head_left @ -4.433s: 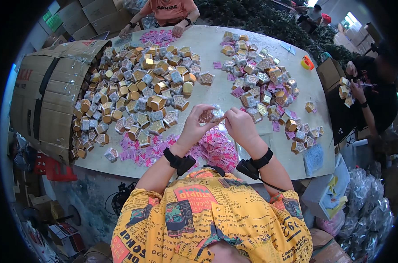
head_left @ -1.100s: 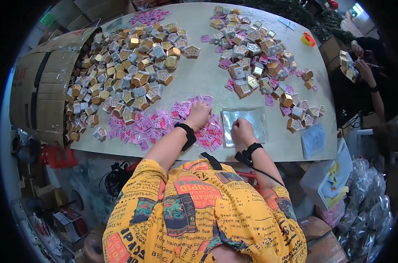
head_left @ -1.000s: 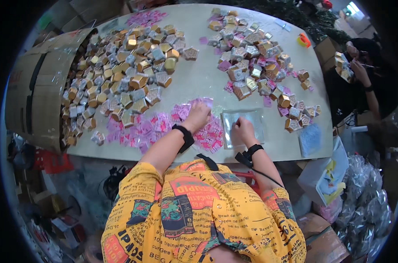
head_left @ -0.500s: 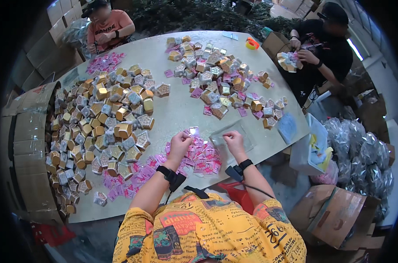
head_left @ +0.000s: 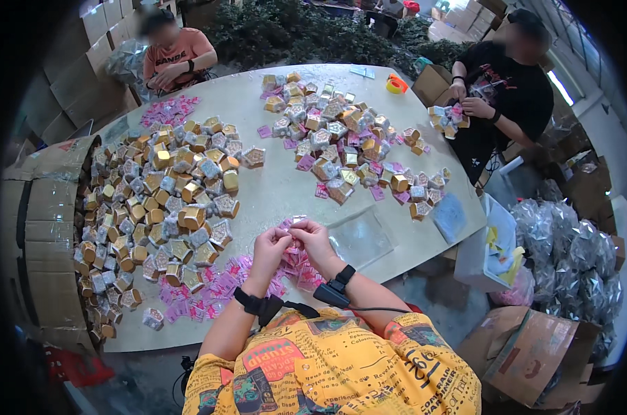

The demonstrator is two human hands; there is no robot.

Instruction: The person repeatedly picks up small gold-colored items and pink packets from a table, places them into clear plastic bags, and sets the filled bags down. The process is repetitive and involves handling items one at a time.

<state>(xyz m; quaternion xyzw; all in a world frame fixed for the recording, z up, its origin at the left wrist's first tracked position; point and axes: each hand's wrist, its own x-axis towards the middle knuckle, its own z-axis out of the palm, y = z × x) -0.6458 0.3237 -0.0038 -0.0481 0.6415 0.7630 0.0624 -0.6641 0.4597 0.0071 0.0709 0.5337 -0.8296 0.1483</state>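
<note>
My left hand (head_left: 270, 249) and my right hand (head_left: 315, 243) meet over the table, fingers pinched together. A small shiny piece (head_left: 298, 219) shows just beyond the fingertips; what exactly the fingers grip is too small and hidden to name. Beneath and around the hands lies a heap of pink printed cards (head_left: 220, 282), partly covered by my left wrist. Just right of my right hand is a shallow clear plastic tray (head_left: 362, 238). To the left spreads a big pile of gold and silvery house-shaped ornaments (head_left: 165, 187).
A cardboard box (head_left: 51, 228) lies at the table's left edge. More ornaments and pink cards (head_left: 348, 142) lie across the far middle. An orange tape dispenser (head_left: 396, 84) sits at the back. One person (head_left: 179, 55) works far left, another (head_left: 500, 90) far right. A white bin (head_left: 490, 242) stands at right.
My right hand has moved left from the clear tray to meet my left hand. My left hand has shifted slightly left and nearer to me. The view has tilted a little.
</note>
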